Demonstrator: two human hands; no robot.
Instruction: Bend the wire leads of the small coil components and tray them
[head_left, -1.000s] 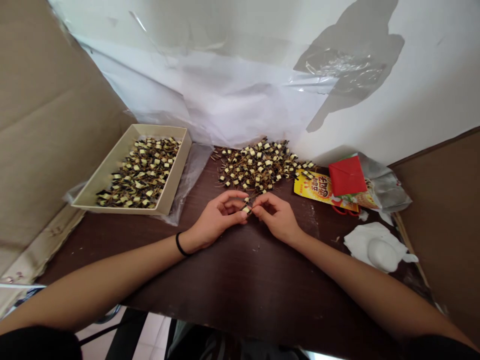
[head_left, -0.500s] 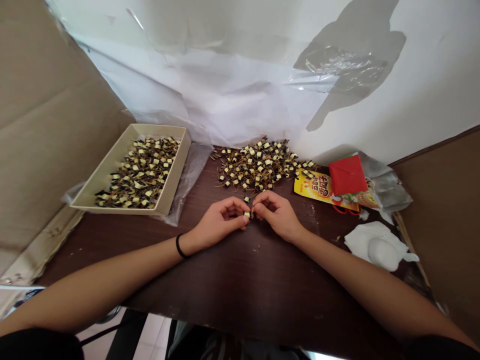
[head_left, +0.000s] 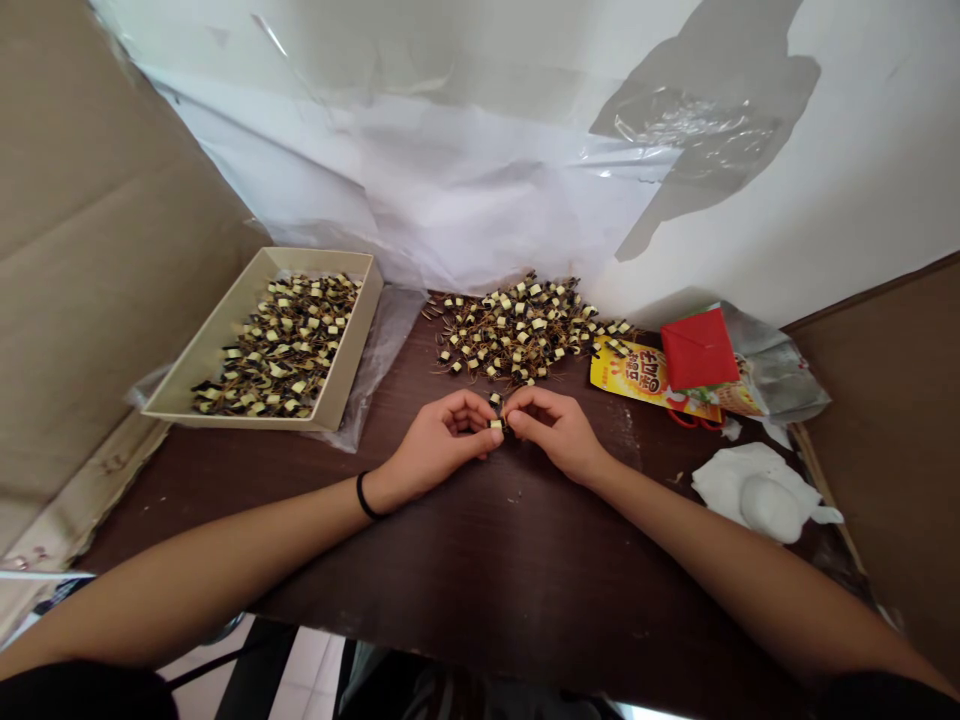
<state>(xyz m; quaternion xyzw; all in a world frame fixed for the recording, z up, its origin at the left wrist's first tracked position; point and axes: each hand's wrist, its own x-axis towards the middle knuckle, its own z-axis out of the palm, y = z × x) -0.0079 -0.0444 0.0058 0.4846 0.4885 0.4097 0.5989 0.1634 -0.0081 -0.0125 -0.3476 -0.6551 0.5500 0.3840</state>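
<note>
Near the middle of the dark table, my left hand pinches a small wire coil wrapped in pale yellow tape, with black ends. My right hand meets it from the other side. Its thumb and forefinger are closed on the coil's thin copper-coloured wire leads, partly hidden by the fingers. Just beyond the fingertips lies another yellow-taped coil. Farther back is a loose pile of the same coils, their leads tangled.
A cream box with many similar coils stands at the left on clear plastic. To the right lie a yellow snack packet, a red paper packet, red-handled scissors and crumpled white tissue. Cardboard walls flank the table.
Both hands keep their hold at nearly the same spot. The fingers of my right hand have shifted slightly at the leads, and the whole view has moved a little.
</note>
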